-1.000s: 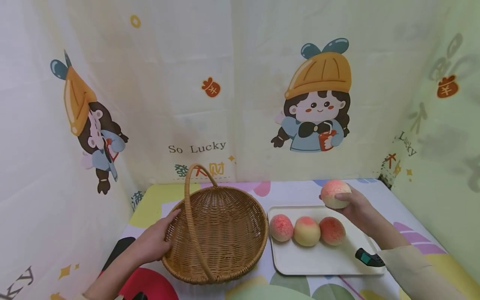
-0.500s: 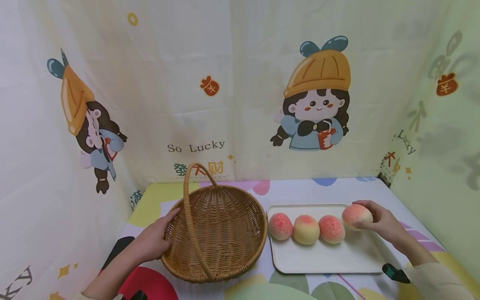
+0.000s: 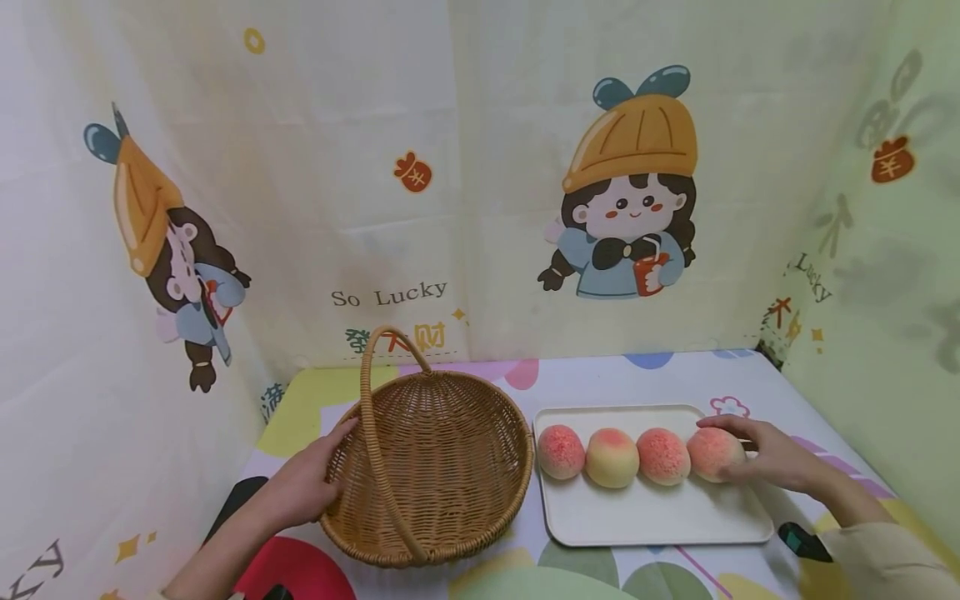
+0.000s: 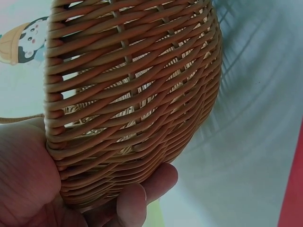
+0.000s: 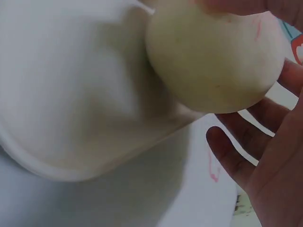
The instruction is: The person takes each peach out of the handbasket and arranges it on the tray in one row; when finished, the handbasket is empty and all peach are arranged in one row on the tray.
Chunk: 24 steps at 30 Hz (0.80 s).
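Observation:
My left hand (image 3: 303,483) grips the left rim of a brown wicker basket (image 3: 450,467) with a tall arched handle. In the left wrist view its fingers (image 4: 131,203) curl under the woven side (image 4: 137,94), thumb side at the rim. At the right end of a white tray (image 3: 645,521), my right hand (image 3: 787,457) holds a pink-and-cream peach (image 3: 714,454) between thumb and fingers. The right wrist view shows that peach's pale underside (image 5: 213,71) close over the tray's corner. Left of it, a mottled pink peach (image 3: 663,457), a yellowish peach (image 3: 612,458) and another pink peach (image 3: 561,452) line up on the tray.
The tray stands just right of the basket, their edges close together. A colourfully patterned cloth (image 3: 585,383) covers the table. Printed curtains (image 3: 495,167) enclose the back and both sides. A dark object (image 3: 234,504) lies partly behind the left forearm.
My right hand has carried its peach rightward and down to the tray's right end, beside the other peaches. The left hand keeps its grip on the basket, which has barely shifted.

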Each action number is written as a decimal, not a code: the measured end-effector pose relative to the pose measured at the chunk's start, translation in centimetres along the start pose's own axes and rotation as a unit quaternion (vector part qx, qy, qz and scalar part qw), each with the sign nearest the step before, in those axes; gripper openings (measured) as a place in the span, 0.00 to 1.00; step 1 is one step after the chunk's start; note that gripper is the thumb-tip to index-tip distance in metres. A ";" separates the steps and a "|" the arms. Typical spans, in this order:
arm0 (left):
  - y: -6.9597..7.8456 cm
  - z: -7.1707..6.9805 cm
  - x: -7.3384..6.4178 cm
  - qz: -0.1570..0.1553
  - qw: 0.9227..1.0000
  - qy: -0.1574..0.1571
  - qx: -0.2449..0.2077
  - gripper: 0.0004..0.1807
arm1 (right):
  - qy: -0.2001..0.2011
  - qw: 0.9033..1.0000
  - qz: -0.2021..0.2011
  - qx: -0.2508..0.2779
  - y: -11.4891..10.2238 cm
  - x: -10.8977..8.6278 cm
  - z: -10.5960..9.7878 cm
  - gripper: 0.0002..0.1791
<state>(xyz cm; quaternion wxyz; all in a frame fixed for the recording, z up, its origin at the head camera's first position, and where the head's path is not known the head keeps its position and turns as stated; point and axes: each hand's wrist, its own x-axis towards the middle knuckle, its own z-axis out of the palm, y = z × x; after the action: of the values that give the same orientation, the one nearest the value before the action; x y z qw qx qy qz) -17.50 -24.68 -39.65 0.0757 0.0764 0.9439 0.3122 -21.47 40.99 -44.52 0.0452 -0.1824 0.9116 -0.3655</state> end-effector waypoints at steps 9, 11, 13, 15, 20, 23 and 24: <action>0.1 -0.1 -0.1 -0.008 1.000 -0.004 -0.018 0.46 | -0.027 1.000 -0.002 0.006 -0.3 0.1 -0.7 0.36; 0.1 -0.2 -0.1 -0.007 1.000 -0.002 -0.016 0.46 | -0.040 0.999 -0.018 0.025 -0.3 0.4 -0.6 0.36; 0.1 -0.3 -0.1 -0.006 1.000 0.000 -0.014 0.47 | -0.055 0.996 -0.036 0.052 -0.2 0.7 -0.5 0.36; 0.0 -0.2 -0.1 -0.010 1.000 -0.001 -0.016 0.47 | -0.066 0.993 -0.054 0.076 -0.1 1.0 -0.3 0.35; -0.1 0.0 0.0 -0.016 1.000 -0.005 -0.014 0.47 | -0.073 0.993 -0.048 0.083 0.1 1.0 -0.2 0.35; 0.0 0.1 0.1 -0.015 1.000 -0.004 -0.008 0.47 | -0.073 0.993 -0.039 0.078 0.3 0.8 -0.1 0.35; 0.1 0.1 0.1 -0.014 1.000 -0.003 -0.009 0.47 | -0.073 0.993 -0.039 0.080 0.3 0.8 -0.1 0.36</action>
<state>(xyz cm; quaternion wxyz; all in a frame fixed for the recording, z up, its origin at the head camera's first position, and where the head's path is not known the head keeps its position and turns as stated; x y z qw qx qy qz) -17.55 -24.54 -39.68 0.0840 0.0633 0.9418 0.3194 -22.33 41.00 -44.59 0.1115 -0.2396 0.8661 -0.4243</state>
